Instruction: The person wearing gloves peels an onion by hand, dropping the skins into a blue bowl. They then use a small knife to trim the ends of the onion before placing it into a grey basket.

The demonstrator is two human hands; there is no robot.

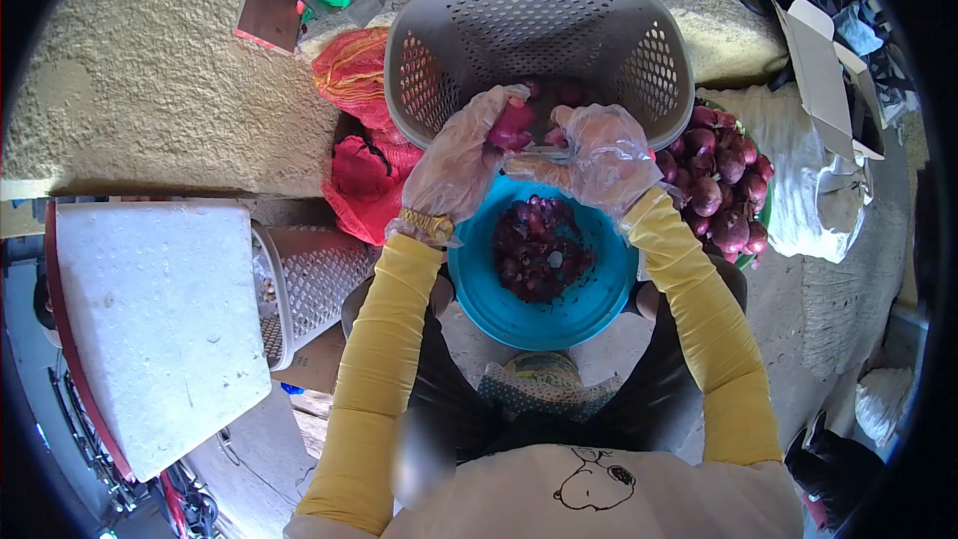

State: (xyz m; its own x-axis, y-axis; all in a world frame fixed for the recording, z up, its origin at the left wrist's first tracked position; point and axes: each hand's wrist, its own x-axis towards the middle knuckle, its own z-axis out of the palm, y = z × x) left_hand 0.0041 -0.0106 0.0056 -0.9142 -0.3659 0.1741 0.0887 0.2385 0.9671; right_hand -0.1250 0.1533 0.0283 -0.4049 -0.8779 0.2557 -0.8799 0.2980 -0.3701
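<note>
My left hand (pixel 464 155), in a clear plastic glove, is closed around a bright purple-red onion (pixel 512 127) at the near rim of a grey perforated basket (pixel 529 0). My right hand (pixel 606 152), gloved the same way, is beside it with curled fingers. Something small and pinkish shows at its fingertips; I cannot make out what it is. Below both hands sits a blue basin (pixel 479 304) with dark red onion skins (pixel 541 250) in it. A few peeled onions (pixel 571 92) lie at the bottom of the basket.
Whole red onions (pixel 717 175) are heaped in a green container at the right, beside white sacking (pixel 783 160) and an open carton (pixel 818 70). A red mesh sack (pixel 364 180) lies left of the basket. Farther left stand a white board (pixel 160 329) and another perforated basket (pixel 319 274).
</note>
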